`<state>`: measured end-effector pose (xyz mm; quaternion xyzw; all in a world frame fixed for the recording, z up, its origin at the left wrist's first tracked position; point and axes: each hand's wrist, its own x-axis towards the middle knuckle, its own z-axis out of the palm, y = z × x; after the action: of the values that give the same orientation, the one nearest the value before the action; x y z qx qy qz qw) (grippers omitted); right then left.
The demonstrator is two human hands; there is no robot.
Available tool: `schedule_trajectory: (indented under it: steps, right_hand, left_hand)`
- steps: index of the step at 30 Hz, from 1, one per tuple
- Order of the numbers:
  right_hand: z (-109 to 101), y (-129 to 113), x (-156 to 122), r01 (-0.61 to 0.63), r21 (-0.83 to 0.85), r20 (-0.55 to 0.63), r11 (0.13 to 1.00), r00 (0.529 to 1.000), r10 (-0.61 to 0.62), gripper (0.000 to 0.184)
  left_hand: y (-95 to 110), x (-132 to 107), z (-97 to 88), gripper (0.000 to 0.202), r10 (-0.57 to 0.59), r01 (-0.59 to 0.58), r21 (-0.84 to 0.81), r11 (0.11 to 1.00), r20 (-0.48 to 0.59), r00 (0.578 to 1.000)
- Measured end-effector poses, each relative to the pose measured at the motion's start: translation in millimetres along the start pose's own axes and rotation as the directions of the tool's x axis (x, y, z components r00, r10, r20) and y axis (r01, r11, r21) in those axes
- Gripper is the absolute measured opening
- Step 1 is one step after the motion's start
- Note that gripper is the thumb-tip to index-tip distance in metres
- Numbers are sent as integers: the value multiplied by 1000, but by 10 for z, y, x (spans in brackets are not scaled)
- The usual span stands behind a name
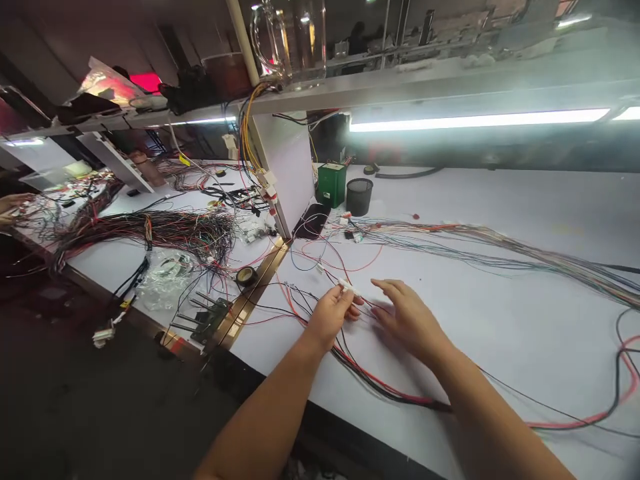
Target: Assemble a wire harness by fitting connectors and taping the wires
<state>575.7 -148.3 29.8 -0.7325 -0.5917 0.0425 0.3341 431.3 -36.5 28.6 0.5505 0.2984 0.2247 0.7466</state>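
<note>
My left hand (333, 313) pinches a small white connector (349, 287) with thin wires running out of it, just above the white bench (500, 307). My right hand (405, 310) hovers right beside it, fingers stretched out toward the connector and the wires, holding nothing that I can see. Red and black wires (380, 387) run under both forearms toward the bench's front edge.
A long multicoloured wire bundle (500, 243) crosses the bench behind my hands. A green box (331, 184), a black mesh cup (359, 196) and a phone (311, 220) stand near a divider panel (280, 173). Tangled harnesses (150, 230) and a tape roll (246, 275) lie left.
</note>
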Motion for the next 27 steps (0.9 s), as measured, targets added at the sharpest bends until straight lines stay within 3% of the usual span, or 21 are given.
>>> schedule_trajectory:
  steps: [2, 4, 6, 8, 10, 13, 16, 18, 22, 24, 27]
  right_hand:
    - [-218, -55, -97, -8, 25, 80, 1000, 997, 6, 32]
    - [-421, -133, -283, -12, 23, 240, 1000, 971, 6, 21]
    - [-544, -216, -524, -13, 1, 415, 1000, 910, 11, 13]
    - [-554, -273, -766, -18, -62, 517, 998, 855, 47, 11]
    - [-467, -274, -966, -8, -146, 530, 989, 844, 85, 15]
    - [-269, -170, -1162, 32, -180, 492, 983, 868, 62, 19]
    - [-141, -9, -1248, 25, -60, 483, 998, 876, 7, 20]
    - [-127, 74, -1251, -13, 28, 489, 1000, 872, -3, 19]
    - [-202, 98, -1149, -92, 151, 542, 984, 841, -5, 23]
    - [-240, 67, -1074, -143, 214, 563, 966, 827, -2, 25]
    - [-252, 47, -993, -239, 272, 595, 932, 803, 32, 25]
  left_hand:
    - [58, -31, -48, 38, -11, 9, 122, 992, 18, 1000]
    - [137, -68, -80, 38, -22, 12, 287, 958, 32, 999]
    - [226, -129, -69, 34, 9, -30, 438, 898, 52, 999]
    - [291, -230, -1, 29, 94, -153, 536, 830, 137, 986]
    - [292, -366, 107, 23, 175, -337, 575, 746, 319, 931]
    - [152, -570, 258, 19, 192, -592, 612, 524, 592, 783]
    - [-29, -684, 302, 25, 92, -721, 648, 247, 725, 683]
    - [-86, -708, 281, 29, 40, -752, 641, 154, 757, 653]
    - [-56, -711, 240, 26, 45, -764, 631, 134, 767, 641]
    - [-25, -712, 240, 24, 61, -740, 653, 159, 742, 668]
    - [3, -709, 246, 22, 26, -665, 692, 283, 687, 726]
